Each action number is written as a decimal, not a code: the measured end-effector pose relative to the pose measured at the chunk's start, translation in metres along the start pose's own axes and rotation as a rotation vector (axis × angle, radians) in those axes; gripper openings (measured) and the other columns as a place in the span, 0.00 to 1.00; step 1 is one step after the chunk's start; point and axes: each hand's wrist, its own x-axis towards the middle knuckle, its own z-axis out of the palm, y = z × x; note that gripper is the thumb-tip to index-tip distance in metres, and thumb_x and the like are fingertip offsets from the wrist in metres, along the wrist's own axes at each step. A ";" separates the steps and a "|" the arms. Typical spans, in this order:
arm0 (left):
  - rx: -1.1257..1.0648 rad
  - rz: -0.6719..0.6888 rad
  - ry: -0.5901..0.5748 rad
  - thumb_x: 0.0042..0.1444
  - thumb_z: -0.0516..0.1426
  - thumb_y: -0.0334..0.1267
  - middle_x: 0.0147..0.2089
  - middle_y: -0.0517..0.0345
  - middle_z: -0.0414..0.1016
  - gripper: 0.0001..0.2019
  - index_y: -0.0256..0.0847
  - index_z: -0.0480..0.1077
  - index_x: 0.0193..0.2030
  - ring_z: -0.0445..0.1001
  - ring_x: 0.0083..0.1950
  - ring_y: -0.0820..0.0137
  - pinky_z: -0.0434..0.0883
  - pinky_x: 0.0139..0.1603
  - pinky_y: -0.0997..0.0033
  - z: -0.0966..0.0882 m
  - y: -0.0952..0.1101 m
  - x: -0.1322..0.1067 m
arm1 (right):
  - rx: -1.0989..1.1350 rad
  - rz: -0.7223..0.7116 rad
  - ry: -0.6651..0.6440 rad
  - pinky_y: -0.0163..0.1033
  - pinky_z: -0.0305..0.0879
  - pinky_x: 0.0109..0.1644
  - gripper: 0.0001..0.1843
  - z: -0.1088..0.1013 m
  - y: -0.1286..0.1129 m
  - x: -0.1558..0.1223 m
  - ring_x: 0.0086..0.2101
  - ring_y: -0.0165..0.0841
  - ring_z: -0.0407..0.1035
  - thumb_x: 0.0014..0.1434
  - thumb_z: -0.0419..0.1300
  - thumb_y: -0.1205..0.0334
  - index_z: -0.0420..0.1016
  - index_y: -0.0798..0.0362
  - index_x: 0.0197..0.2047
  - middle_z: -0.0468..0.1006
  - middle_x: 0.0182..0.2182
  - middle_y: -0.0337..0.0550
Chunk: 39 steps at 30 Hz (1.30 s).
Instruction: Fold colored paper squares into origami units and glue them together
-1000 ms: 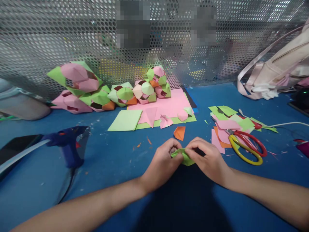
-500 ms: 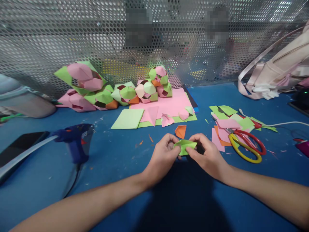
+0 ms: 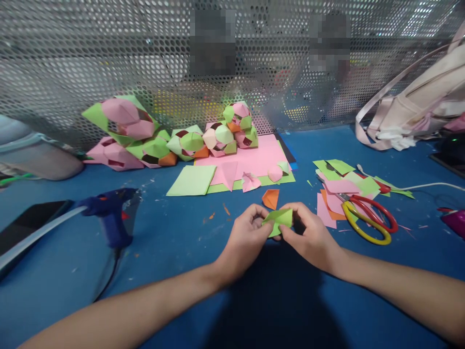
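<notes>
A small green piece of folded paper [image 3: 279, 220] is held between both hands over the blue table. My left hand [image 3: 251, 231] pinches its left side, thumb on top and fingers curled beneath. On the right side, my right hand [image 3: 307, 234] grips it the same way, its thumb pressing near the lower edge. Just beyond the fingers lies a folded orange paper piece [image 3: 271, 198]. Farther off are a small pink folded piece [image 3: 250, 181] and a pink rounded piece [image 3: 275, 173]. The undersides of the fingers are mostly hidden.
A blue glue gun [image 3: 112, 215] stands left, near a dark phone [image 3: 34, 228]. Red-and-yellow scissors [image 3: 368, 223] rest on paper scraps at right. A pale green paper stack [image 3: 191, 180] and pink sheets [image 3: 258, 155] lie ahead, below several folded paper balls [image 3: 218, 138] against the perforated metal panel [image 3: 261, 72].
The green paper has tilted between my fingers, so its upper right corner stands higher and its face looks broader. Both hands keep hold of it. The camera view has shifted slightly.
</notes>
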 end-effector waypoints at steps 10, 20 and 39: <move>0.037 -0.038 -0.005 0.49 0.55 0.28 0.23 0.69 0.66 0.07 0.40 0.58 0.30 0.69 0.23 0.78 0.66 0.26 0.78 0.002 -0.001 -0.004 | -0.056 -0.148 0.021 0.35 0.66 0.37 0.12 0.000 0.003 -0.001 0.33 0.28 0.67 0.57 0.56 0.67 0.63 0.50 0.46 0.71 0.34 0.38; 0.038 -0.047 -0.011 0.50 0.55 0.29 0.22 0.69 0.63 0.06 0.39 0.59 0.30 0.66 0.23 0.79 0.63 0.25 0.80 0.005 0.003 -0.006 | -0.120 -0.327 0.150 0.36 0.63 0.37 0.07 0.000 0.002 0.001 0.33 0.28 0.63 0.58 0.55 0.73 0.63 0.52 0.34 0.66 0.31 0.38; 0.021 -0.057 -0.070 0.51 0.56 0.31 0.24 0.68 0.63 0.06 0.39 0.60 0.31 0.65 0.25 0.78 0.65 0.27 0.79 0.005 0.003 -0.009 | -0.186 -0.535 0.088 0.38 0.64 0.38 0.10 -0.003 -0.002 -0.001 0.36 0.31 0.63 0.56 0.52 0.77 0.64 0.53 0.37 0.66 0.33 0.42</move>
